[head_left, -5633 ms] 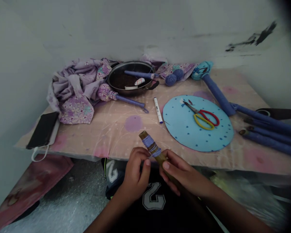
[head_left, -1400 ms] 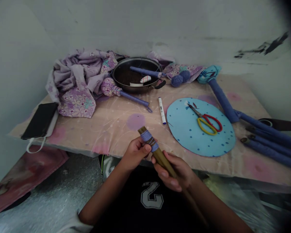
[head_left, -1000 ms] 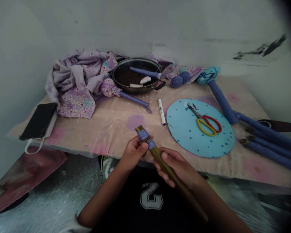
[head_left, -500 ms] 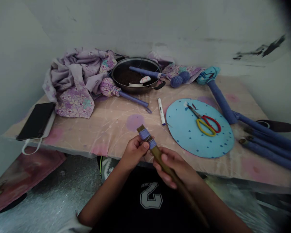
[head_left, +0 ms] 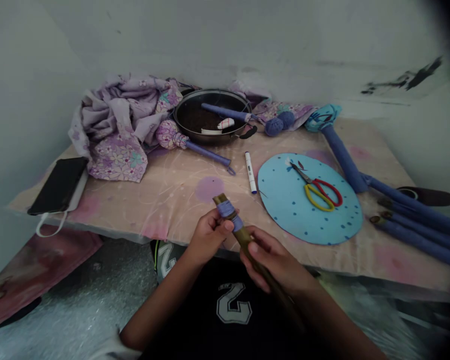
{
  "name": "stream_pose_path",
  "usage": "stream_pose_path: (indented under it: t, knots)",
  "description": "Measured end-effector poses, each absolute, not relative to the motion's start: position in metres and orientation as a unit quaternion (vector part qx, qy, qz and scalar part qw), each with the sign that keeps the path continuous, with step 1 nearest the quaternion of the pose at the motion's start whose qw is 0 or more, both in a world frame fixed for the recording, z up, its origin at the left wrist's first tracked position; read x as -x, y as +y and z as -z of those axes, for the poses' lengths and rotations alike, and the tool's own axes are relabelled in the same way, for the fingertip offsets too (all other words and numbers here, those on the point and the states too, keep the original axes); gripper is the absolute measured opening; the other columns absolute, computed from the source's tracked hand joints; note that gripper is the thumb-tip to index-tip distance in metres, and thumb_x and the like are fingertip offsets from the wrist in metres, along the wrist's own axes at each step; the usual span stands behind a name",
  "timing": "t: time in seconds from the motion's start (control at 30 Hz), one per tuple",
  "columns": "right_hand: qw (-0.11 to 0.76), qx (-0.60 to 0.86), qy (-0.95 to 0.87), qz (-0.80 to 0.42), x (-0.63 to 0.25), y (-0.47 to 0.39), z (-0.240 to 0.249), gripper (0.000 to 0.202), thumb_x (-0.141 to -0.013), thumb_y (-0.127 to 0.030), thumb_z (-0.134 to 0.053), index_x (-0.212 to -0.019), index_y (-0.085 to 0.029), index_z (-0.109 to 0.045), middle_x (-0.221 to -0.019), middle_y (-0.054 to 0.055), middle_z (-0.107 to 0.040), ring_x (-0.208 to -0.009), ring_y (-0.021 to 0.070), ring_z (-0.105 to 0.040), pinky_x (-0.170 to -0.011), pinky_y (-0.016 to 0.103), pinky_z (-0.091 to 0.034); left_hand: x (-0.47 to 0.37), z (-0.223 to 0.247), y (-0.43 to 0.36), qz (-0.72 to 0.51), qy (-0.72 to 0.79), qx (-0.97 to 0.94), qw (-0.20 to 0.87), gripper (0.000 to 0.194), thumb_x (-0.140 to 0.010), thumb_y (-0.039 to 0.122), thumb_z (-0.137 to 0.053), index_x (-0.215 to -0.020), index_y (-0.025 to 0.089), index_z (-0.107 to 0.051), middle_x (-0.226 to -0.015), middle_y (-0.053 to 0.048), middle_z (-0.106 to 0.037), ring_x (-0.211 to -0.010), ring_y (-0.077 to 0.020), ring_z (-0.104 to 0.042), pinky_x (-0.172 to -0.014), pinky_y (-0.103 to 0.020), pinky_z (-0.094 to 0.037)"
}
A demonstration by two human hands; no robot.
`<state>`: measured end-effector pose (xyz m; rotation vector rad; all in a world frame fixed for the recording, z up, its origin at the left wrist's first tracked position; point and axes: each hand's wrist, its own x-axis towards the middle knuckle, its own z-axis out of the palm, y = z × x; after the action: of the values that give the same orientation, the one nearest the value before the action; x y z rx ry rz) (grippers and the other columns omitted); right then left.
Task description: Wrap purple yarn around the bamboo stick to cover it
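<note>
A long olive-brown stick [head_left: 246, 243] slants from above the table's front edge down towards my lap. Bands of blue-purple yarn [head_left: 226, 209] wrap it near the upper end, with a bare gap between them. My left hand [head_left: 211, 235] pinches the stick at the yarn, thumb on the near side. Lower down, my right hand [head_left: 273, 260] is closed round the shaft, its thumb lying along it. Below the right hand the stick is dark and blurred. Beyond the hands lie a white marker [head_left: 250, 172] and a round blue dotted mat [head_left: 285, 210] bearing red-and-yellow scissors [head_left: 318, 192].
A dark pan [head_left: 187, 132] holds a yarn-covered stick and small items, beside balls of blue yarn [head_left: 273, 126]. Floral cloth [head_left: 116, 125] is heaped left, behind a phone [head_left: 58, 185]. A cloth-headed stick [head_left: 208, 152] lies centrally; several wrapped sticks [head_left: 416, 237] jut over the right side.
The stick has rolled or tilted slightly in my hands, and its lower end has swung a little left. Both hands keep their hold in nearly the same place.
</note>
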<state>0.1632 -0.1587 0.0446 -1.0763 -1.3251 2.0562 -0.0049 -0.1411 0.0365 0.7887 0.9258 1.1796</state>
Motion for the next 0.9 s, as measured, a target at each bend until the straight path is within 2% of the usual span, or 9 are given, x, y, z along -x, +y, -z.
stream_pose_path:
  t: [0.1,0.17,0.23,0.3,0.4,0.57,0.67,0.77,0.9]
  knots:
    - [0.168,0.202,-0.322,-0.910,-0.166,-0.161,-0.040,0.045,-0.090,-0.061,-0.027,-0.112,-0.025,-0.039,-0.056,-0.011,-0.038,-0.025,0.0020,-0.023,-0.025,0.015,-0.025,0.004,-0.042,-0.142,-0.489,0.339,-0.362,0.718,0.049,-0.064,0.049,-0.073,-0.094,0.014,-0.060,-0.063,0.002,-0.057,-0.046,-0.0070,-0.048,-0.048,-0.021,-0.037]
    - [0.157,0.191,-0.340,-0.907,-0.167,-0.161,-0.041,0.049,-0.091,-0.062,-0.020,-0.116,-0.024,-0.037,-0.059,-0.010,-0.043,-0.025,0.0028,-0.029,-0.026,0.015,-0.028,0.004,-0.045,-0.142,-0.486,0.333,-0.367,0.720,0.045,-0.065,0.049,-0.072,-0.090,0.014,-0.060,-0.061,0.002,-0.056,-0.046,-0.0073,-0.048,-0.049,-0.022,-0.037]
    - [0.204,0.308,-0.456,-0.809,-0.169,-0.161,-0.048,0.047,-0.093,-0.058,-0.023,-0.122,-0.023,-0.036,-0.072,-0.003,-0.053,-0.037,0.0054,-0.045,-0.035,0.018,-0.038,0.005,-0.048,-0.142,-0.511,0.373,-0.371,0.680,0.041,-0.066,0.048,-0.071,-0.085,0.013,-0.060,-0.062,0.002,-0.055,-0.050,-0.0071,-0.047,-0.051,-0.021,-0.038]
    - [0.268,0.440,-0.603,-0.609,-0.171,-0.162,-0.055,0.047,-0.091,-0.052,-0.040,-0.127,-0.022,-0.035,-0.087,0.003,-0.056,-0.056,0.0098,-0.055,-0.050,0.024,-0.047,0.006,-0.050,-0.141,-0.530,0.430,-0.376,0.627,0.039,-0.067,0.047,-0.071,-0.084,0.013,-0.061,-0.067,0.000,-0.056,-0.058,-0.0083,-0.048,-0.056,-0.021,-0.039]
    - [0.286,0.469,-0.758,-0.351,-0.170,-0.165,-0.060,0.054,-0.083,-0.042,-0.059,-0.128,-0.021,-0.038,-0.095,0.008,-0.057,-0.074,0.0176,-0.058,-0.067,0.034,-0.051,0.005,-0.054,-0.141,-0.527,0.461,-0.381,0.604,0.037,-0.066,0.044,-0.073,-0.082,0.013,-0.061,-0.071,-0.001,-0.057,-0.062,-0.0090,-0.047,-0.057,-0.021,-0.038]
    - [0.326,0.449,-0.809,-0.195,-0.157,-0.168,-0.048,0.056,-0.081,-0.036,-0.063,-0.129,-0.019,-0.039,-0.114,0.017,-0.054,-0.108,0.0308,-0.052,-0.086,0.051,-0.047,-0.002,-0.054,-0.146,-0.557,0.426,-0.348,0.622,0.040,-0.069,0.047,-0.069,-0.089,0.014,-0.059,-0.060,0.006,-0.043,-0.047,-0.0031,-0.027,-0.044,-0.018,-0.022]
    - [0.328,0.457,-0.772,-0.295,-0.154,-0.167,-0.048,0.049,-0.085,-0.031,-0.057,-0.130,-0.020,-0.041,-0.117,0.016,-0.054,-0.108,0.0282,-0.054,-0.087,0.049,-0.048,-0.004,-0.052,-0.148,-0.577,0.430,-0.330,0.611,0.038,-0.072,0.046,-0.068,-0.087,0.014,-0.057,-0.059,0.007,-0.038,-0.045,-0.0024,-0.022,-0.042,-0.019,-0.017]
    - [0.310,0.446,-0.621,-0.565,-0.159,-0.165,-0.057,0.042,-0.089,-0.032,-0.051,-0.129,-0.024,-0.043,-0.097,0.008,-0.060,-0.075,0.0162,-0.062,-0.060,0.030,-0.054,0.000,-0.050,-0.146,-0.564,0.415,-0.324,0.636,0.041,-0.069,0.048,-0.069,-0.087,0.013,-0.057,-0.057,0.007,-0.038,-0.044,-0.0018,-0.022,-0.042,-0.019,-0.014]
    - [0.237,0.270,-0.317,-0.877,-0.169,-0.159,-0.058,0.041,-0.089,-0.047,-0.047,-0.120,-0.021,-0.047,-0.069,-0.002,-0.055,-0.035,0.0035,-0.041,-0.028,0.014,-0.032,0.006,-0.049,-0.144,-0.525,0.364,-0.342,0.689,0.054,-0.062,0.055,-0.072,-0.096,0.014,-0.060,-0.056,0.005,-0.045,-0.043,-0.0032,-0.032,-0.042,-0.019,-0.021]
